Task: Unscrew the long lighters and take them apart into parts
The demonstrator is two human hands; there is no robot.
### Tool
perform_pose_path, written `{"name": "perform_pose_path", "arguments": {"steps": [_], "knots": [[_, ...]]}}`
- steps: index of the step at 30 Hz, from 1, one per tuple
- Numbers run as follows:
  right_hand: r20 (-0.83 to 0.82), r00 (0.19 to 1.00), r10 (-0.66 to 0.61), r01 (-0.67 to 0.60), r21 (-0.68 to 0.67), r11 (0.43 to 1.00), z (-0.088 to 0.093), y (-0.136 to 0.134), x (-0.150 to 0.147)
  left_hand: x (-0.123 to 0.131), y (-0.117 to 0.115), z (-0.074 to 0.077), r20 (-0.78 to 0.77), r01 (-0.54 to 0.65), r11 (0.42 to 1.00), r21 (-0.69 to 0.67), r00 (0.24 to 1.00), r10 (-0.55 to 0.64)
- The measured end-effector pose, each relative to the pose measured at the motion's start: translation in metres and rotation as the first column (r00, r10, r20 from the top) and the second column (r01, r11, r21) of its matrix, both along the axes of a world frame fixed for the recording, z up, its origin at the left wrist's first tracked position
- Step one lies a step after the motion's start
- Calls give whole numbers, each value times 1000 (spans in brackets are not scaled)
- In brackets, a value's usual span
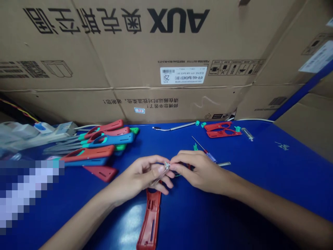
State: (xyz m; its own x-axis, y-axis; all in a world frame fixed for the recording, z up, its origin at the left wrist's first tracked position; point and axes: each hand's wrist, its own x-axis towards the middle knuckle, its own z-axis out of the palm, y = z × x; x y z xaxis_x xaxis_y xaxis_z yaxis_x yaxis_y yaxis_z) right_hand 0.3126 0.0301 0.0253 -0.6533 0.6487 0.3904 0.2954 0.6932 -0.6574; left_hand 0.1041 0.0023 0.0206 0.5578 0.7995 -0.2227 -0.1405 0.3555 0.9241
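My left hand (148,175) is closed around a small clear plastic lighter fuel tank (157,180), its whitish valve end pointing up and to the right. The thumb and forefinger of my right hand (195,168) pinch together at that valve end; whatever tiny piece lies between them is hidden. Below my left hand, a red lighter handle half (149,222) lies with its hollow inside facing up, its upper end partly covered by the fingers. Just beyond my right hand is a screwdriver (210,156) with a clear purple handle.
Several assembled lighters (111,139) in red, blue and green are heaped at left beside a power strip (62,130). Toward the back lie a metal lighter tube (182,126), red handle halves (217,130) and another clear tank (247,133). A large cardboard box (135,76) walls off the blue table's far side.
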Motion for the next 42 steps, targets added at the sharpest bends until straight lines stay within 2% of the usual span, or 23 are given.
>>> {"name": "perform_pose_path", "arguments": {"steps": [3,5,12,19,25,31,35,39,42], "knots": [[-25,999,-43,45,52,998,-3,1,-1,3,-1,-3,114,-18,990,-141,993,34],[-34,998,-51,53,68,996,-4,1,-1,3,-1,-3,150,-10,984,-177,988,37],[-125,990,-67,81,107,991,-4,0,-3,5,-2,-5,207,-25,990,-140,977,54],[-155,988,9,19,178,984,1,-2,-2,5,-4,-8,304,-28,993,-116,950,63],[-206,979,3,35,179,983,2,-2,-3,7,-5,-7,330,16,995,-100,944,18],[-199,980,15,24,194,981,2,-3,-3,8,-6,-6,326,-25,993,-113,943,61],[-121,993,2,33,287,957,6,-7,-2,9,-6,-6,322,-87,993,-80,940,108],[40,995,-93,68,411,909,7,-13,-4,13,-8,-4,385,-140,987,-77,909,159],[30,988,-149,115,491,863,6,-14,-7,16,-10,-3,409,-158,984,-84,895,178]]}}
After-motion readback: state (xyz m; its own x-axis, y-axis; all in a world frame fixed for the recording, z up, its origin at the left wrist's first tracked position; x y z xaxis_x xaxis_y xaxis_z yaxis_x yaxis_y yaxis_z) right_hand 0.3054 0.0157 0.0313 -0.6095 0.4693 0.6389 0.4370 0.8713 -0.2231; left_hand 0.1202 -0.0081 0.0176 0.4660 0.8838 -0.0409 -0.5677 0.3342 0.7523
